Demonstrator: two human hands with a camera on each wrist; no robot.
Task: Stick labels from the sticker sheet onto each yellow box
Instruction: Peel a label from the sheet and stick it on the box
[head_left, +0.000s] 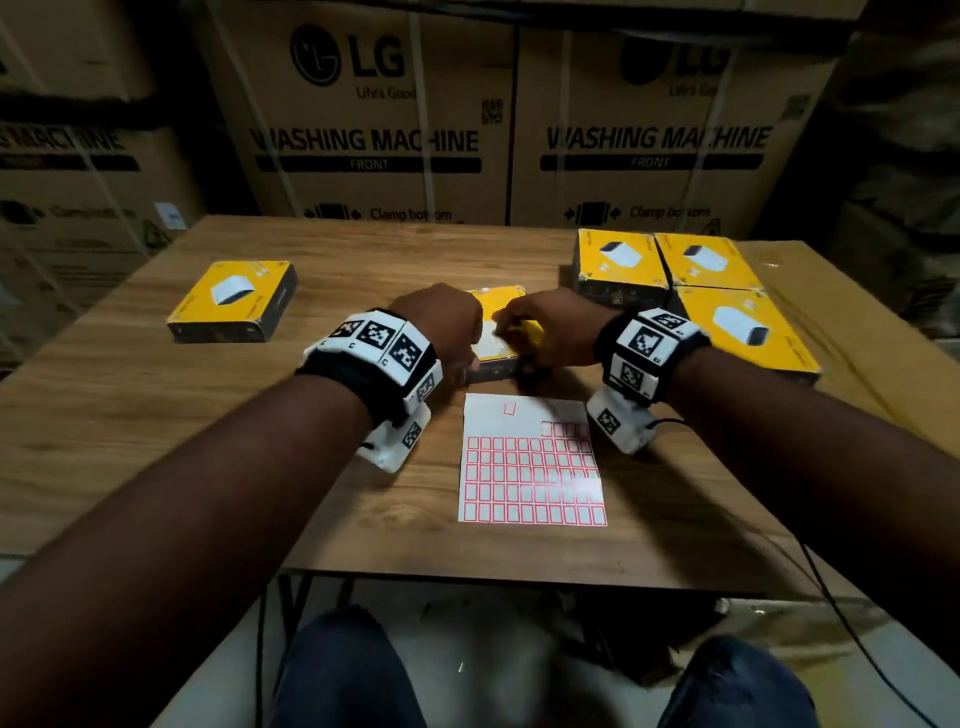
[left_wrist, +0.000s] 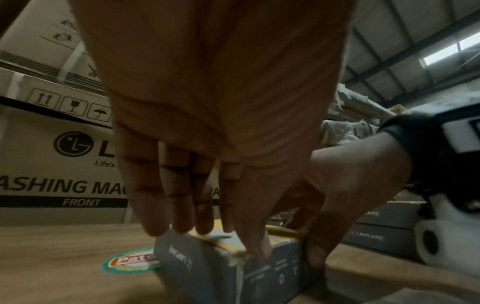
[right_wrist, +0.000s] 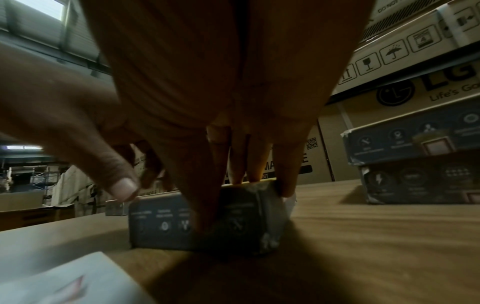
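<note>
While the left hand (head_left: 451, 326) and right hand (head_left: 555, 328) grip the yellow box (head_left: 506, 340) between them, firm downward fingertip pressure would seat any label, hidden here.

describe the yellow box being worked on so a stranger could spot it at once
Start at the wooden table, then find the white sticker sheet near its front edge. The yellow box lies just behind that sheet. Unlike the other yellow boxes, both hands rest on it.

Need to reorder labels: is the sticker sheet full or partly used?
Partly used: the sticker sheet has its top rows mostly bare white, lower rows filled.
</note>
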